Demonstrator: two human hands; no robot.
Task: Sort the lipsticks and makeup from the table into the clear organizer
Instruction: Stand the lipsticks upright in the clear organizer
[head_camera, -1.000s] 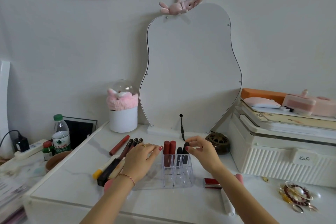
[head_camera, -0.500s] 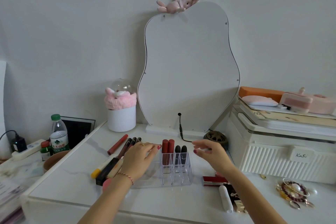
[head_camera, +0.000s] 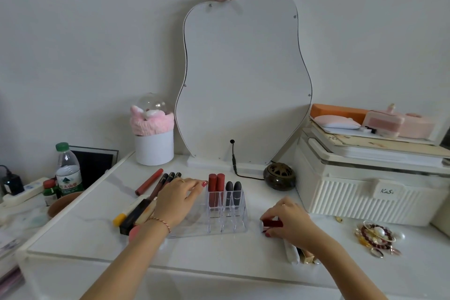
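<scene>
Clear organizer (head_camera: pixel 220 223) holds four lipsticks; right hand (head_camera: pixel 288 221) pinches a red lipstick (head_camera: pixel 272 223), left hand (head_camera: pixel 179 198) flat, more still on the table (head_camera: pixel 219 253).

Right hand (head_camera: pixel 288 220) having left the clear acrylic organizer (head_camera: pixel 219 217), now lower and rightward, gripping a dark red lipstick tube (head_camera: pixel 272 223) on the tabletop.

1. My head view is evenly lit by soft, flat daylight with no hard glare.
2. Shadows are faint: I see only a pale one under the left hand (head_camera: pixel 179 198) and behind the white pot (head_camera: pixel 154 148).
3. Wide-angle bending curves the table (head_camera: pixel 219 258) edge and stretches the corners.
4. Focus is slightly soft throughout, and the jewellery (head_camera: pixel 376 236) looks smeared.
</scene>
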